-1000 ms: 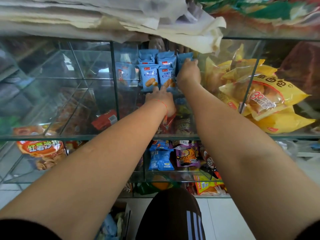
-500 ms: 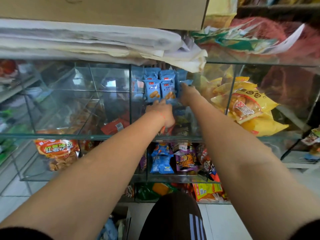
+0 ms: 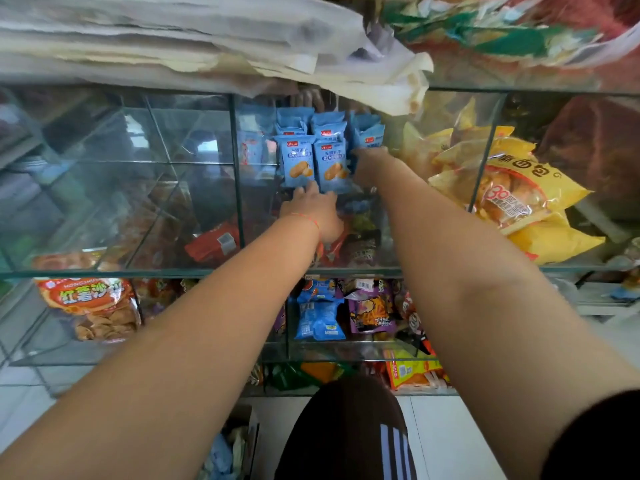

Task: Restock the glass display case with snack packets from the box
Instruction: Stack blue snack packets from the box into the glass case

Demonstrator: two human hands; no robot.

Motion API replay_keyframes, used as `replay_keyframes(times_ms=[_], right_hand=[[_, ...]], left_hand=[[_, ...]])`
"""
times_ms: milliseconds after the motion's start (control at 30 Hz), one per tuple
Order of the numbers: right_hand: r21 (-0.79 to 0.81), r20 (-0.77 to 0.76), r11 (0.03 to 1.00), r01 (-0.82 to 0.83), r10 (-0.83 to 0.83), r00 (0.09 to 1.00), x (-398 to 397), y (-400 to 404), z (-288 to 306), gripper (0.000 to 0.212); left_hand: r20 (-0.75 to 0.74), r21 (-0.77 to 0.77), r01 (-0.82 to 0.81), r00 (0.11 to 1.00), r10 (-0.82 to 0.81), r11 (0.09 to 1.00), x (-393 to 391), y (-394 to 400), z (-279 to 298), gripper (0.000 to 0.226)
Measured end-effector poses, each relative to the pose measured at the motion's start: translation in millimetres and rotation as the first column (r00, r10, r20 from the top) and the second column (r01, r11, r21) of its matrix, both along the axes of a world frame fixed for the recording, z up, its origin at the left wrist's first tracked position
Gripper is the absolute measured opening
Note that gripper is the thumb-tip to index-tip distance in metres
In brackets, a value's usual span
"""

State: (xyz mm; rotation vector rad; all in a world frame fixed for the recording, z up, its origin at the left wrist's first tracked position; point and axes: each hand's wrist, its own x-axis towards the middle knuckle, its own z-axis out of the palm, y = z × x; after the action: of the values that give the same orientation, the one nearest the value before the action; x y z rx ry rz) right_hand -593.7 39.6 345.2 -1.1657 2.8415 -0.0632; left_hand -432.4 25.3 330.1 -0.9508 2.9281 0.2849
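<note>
Several light-blue snack packets [image 3: 298, 161] stand upright in rows in the middle compartment of the glass display case [image 3: 235, 188]. My right hand [image 3: 369, 168] reaches deep into that compartment and grips the lower part of the rightmost blue packet [image 3: 369, 135]; its fingers are hidden. Lower and to the left, my left hand [image 3: 313, 213] has its fingertips spread against the bottom edges of the front packets. An open cardboard box [image 3: 242, 441] sits on the floor by my knee, blue wrappers showing inside.
Yellow bread bags [image 3: 512, 195] fill the compartment to the right. The left compartment holds a red packet [image 3: 214, 242]. Paper sheets [image 3: 346, 64] overhang the case top. Lower shelves carry orange crisps [image 3: 90, 306] and mixed snacks [image 3: 370, 310].
My right hand has slid from the top of the right-hand blue packet down to its lower part. My left hand stays at the foot of the front row. The view tilted up, then back.
</note>
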Motion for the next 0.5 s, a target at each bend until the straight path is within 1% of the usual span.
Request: replay_keyframes(times_ms=[100, 200, 267, 367, 500], right_hand=[[-0.033, -0.028, 0.999, 0.000, -0.001, 1.000, -4.2, -5.7, 1.2, 0.052], [-0.165, -0.002, 0.983, 0.076, -0.077, 0.997, -7.5, -13.9, -14.0, 0.050], [-0.206, 0.000, 0.972, 0.108, -0.111, 0.994, -4.8, -15.1, -15.8, 0.049], [-0.217, -0.005, 0.966, 0.142, -0.146, 0.989, -4.1, -13.0, -13.1, 0.045], [-0.201, 0.027, 0.966, 0.160, -0.158, 0.987, -2.4, -14.4, -14.6, 0.045]], left_hand=[[-0.019, 0.025, -0.014, 1.000, 0.015, 1.000, 1.2, -2.3, -3.0, 0.048], [-0.030, 0.039, -0.015, 0.999, 0.016, 0.999, 1.0, -3.0, -2.7, 0.046], [-0.038, 0.043, -0.012, 0.999, 0.014, 0.999, -0.1, -2.6, -1.9, 0.046], [-0.031, 0.042, -0.009, 0.999, 0.011, 0.999, -1.2, -1.5, -1.9, 0.047], [-0.026, 0.041, -0.007, 1.000, 0.008, 0.999, -0.4, -2.9, -3.1, 0.048]])
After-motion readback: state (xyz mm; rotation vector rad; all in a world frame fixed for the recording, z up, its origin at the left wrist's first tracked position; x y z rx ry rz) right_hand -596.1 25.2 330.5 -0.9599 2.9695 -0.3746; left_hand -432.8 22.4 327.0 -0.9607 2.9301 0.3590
